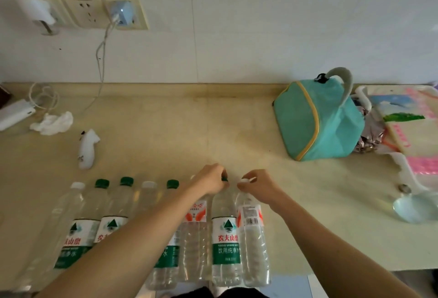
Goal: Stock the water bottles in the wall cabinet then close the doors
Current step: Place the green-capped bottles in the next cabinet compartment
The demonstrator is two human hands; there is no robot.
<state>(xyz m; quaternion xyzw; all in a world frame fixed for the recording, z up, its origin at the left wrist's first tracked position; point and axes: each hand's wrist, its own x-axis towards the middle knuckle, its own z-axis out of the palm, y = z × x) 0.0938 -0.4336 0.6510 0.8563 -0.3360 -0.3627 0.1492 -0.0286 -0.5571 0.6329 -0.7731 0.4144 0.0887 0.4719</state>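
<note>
A row of water bottles (113, 224) stands upright along the near edge of the counter (166, 131) in front of me. My left hand (211, 179) pinches the green cap of the green-labelled bottle (226, 238). Just beside it, my right hand (257, 185) pinches the white cap of the orange-labelled bottle (253, 238). Further right sits a teal bag (315, 117)

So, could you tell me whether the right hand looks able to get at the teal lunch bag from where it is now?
Probably yes: the counter between the right hand and the teal lunch bag is bare, but the hand is pinching a white bottle cap and would have to let go first.
</note>
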